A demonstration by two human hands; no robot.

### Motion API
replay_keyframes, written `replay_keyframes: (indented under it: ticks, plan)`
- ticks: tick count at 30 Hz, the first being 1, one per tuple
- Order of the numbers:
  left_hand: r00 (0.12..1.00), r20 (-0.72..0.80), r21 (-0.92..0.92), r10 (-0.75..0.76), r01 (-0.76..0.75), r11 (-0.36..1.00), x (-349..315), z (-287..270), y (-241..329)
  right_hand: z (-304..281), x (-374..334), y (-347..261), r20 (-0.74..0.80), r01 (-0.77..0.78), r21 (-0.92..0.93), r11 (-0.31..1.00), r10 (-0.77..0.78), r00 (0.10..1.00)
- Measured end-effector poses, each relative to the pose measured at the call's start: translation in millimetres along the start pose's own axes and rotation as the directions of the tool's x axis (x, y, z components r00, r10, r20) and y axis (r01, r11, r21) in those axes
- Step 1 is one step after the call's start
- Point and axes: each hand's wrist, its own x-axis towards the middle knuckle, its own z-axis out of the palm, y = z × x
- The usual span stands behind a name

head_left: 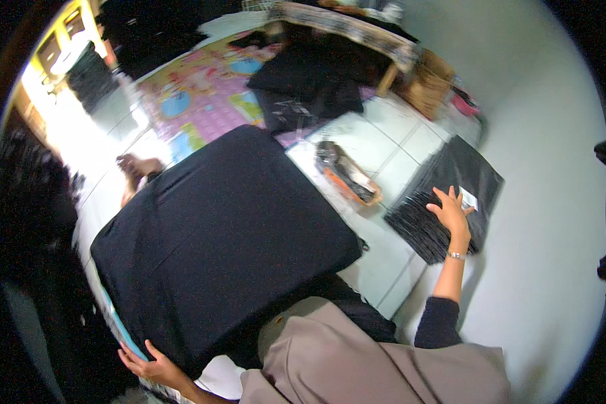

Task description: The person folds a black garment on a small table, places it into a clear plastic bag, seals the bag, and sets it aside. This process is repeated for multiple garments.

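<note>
A large, flat, padded-looking board covered in black cloth lies in front of me, tilted in the view. My left hand is at its near left corner, thumb and fingers apart, beside a light blue edge under the cloth. Over to the right, my right hand reaches out with fingers spread, on or just above a stack of flat black plastic-wrapped packages. A white label on the top package shows beside the fingers. Whether the fingertips touch the package, I cannot tell.
Between board and stack, an oblong basket or box of small items stands on white tiles. Beyond are a dark bundle on a colourful mat, a low table and a brown paper bag. A white wall borders the right.
</note>
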Motion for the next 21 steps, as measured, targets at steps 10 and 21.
replay_keyframes:
  ticks: [10,21]
  plan:
    - [0.927,0.277,-0.422,-0.253,0.354,0.835,-34.3,-11.0,-32.9,47.1,-29.9,-129.7,0.171,0.176,0.937,0.302,-0.836,0.521]
    - [0.227,0.961,-0.269,0.158,0.896,0.353,-30.7,-57.9,-35.8,33.5,-1.5,-126.1,-0.439,0.550,0.336,0.765,-0.389,0.810]
